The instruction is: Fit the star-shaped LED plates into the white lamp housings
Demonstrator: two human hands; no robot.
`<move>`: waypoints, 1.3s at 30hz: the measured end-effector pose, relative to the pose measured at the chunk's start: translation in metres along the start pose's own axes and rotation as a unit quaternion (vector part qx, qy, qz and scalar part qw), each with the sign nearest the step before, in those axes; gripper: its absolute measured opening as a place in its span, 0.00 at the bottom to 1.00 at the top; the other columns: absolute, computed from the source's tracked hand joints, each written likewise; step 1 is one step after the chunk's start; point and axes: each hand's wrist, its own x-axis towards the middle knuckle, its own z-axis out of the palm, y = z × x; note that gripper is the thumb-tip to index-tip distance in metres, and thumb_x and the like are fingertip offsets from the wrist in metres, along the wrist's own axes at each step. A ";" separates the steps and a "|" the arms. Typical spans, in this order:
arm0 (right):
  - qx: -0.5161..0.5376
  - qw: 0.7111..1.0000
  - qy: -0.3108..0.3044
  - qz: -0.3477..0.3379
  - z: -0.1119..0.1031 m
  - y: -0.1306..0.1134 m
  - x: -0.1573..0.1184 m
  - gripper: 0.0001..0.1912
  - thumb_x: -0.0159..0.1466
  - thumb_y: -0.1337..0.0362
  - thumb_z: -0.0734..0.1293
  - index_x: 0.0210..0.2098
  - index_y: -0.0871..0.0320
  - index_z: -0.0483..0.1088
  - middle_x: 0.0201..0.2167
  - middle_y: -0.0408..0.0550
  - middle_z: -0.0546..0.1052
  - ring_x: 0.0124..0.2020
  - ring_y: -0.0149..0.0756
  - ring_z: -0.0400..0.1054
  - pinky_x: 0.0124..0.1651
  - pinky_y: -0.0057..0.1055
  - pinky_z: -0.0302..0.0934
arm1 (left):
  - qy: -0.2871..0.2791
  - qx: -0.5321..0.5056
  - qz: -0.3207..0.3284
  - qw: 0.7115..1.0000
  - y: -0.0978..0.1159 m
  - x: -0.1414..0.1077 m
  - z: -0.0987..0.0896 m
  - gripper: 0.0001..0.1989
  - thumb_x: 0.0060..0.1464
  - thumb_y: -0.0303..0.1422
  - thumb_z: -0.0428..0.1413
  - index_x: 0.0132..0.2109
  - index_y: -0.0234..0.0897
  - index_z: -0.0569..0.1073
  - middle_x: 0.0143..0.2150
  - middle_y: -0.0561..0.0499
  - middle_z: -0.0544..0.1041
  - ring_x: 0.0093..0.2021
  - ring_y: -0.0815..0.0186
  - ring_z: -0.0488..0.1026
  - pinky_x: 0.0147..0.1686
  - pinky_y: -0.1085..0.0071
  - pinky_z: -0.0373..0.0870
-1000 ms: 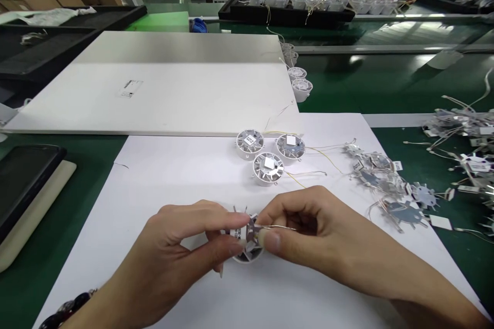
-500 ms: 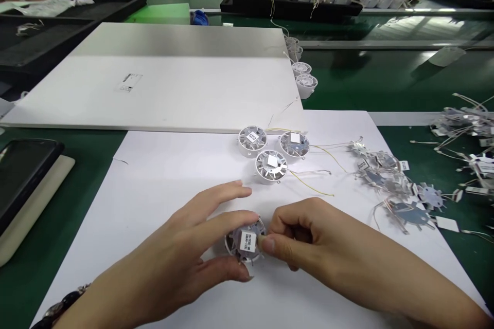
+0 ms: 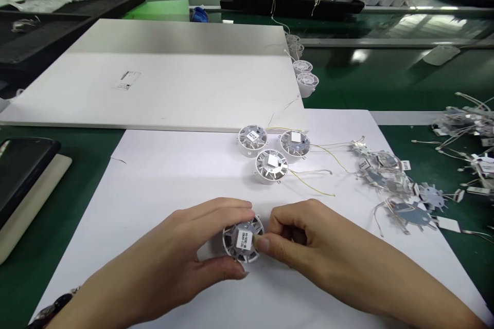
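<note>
Low on the white sheet is a round white housing [image 3: 230, 247] with a silver spoked metal plate in it and a printed white label [image 3: 244, 239] on top. My left hand [image 3: 185, 247] curves around its left side, forefinger at the far rim and thumb at the near rim. From the right, my right hand [image 3: 309, 239] pinches at the label's right edge with thumb and bent forefinger; exactly what lies between these fingertips is hidden. Just beyond stand three similar housings, the nearest [image 3: 271, 165] with yellow and white wires trailing right.
Loose silver spoked plates with wires [image 3: 411, 212] lie at right, with another heap [image 3: 469, 121] beyond. A large white board [image 3: 173, 87] lies behind the sheet. A dark phone [image 3: 25, 175] is at left. Across the bench, a co-worker's hands are beside a black tray [image 3: 293, 8] of housings.
My left hand's upper finger has come down beside the other at the far rim. The housing has shifted slightly left, and its label has turned a little. My right hand keeps its pinch.
</note>
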 end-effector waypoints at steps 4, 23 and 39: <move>-0.017 1.000 0.012 -0.010 0.001 -0.002 0.001 0.19 0.74 0.58 0.67 0.27 0.57 0.68 0.22 0.38 0.66 0.25 0.29 0.56 0.25 0.30 0.48 | -0.007 -0.012 0.004 1.000 0.001 0.003 -0.001 0.30 0.64 0.41 0.70 0.70 0.61 0.73 0.66 0.57 0.81 0.63 0.56 0.81 0.64 0.67 0.79; -0.176 0.975 0.031 -0.131 -0.004 0.002 -0.007 0.13 0.73 0.74 0.66 0.38 0.55 0.80 0.34 0.48 0.81 0.34 0.43 0.76 0.39 0.33 0.62 | -0.004 -0.054 -0.044 0.998 0.003 0.008 -0.002 0.21 0.64 0.42 0.71 0.61 0.65 0.81 0.63 0.59 0.82 0.60 0.61 0.82 0.59 0.73 0.79; -0.199 0.971 0.044 -0.124 -0.001 0.005 -0.002 0.12 0.67 0.79 0.67 0.34 0.57 0.72 0.33 0.45 0.79 0.32 0.38 0.73 0.34 0.30 0.56 | 0.014 -0.007 -0.010 1.000 0.006 0.008 -0.004 0.19 0.69 0.39 0.66 0.63 0.67 0.80 0.63 0.58 0.83 0.60 0.57 0.83 0.55 0.73 0.82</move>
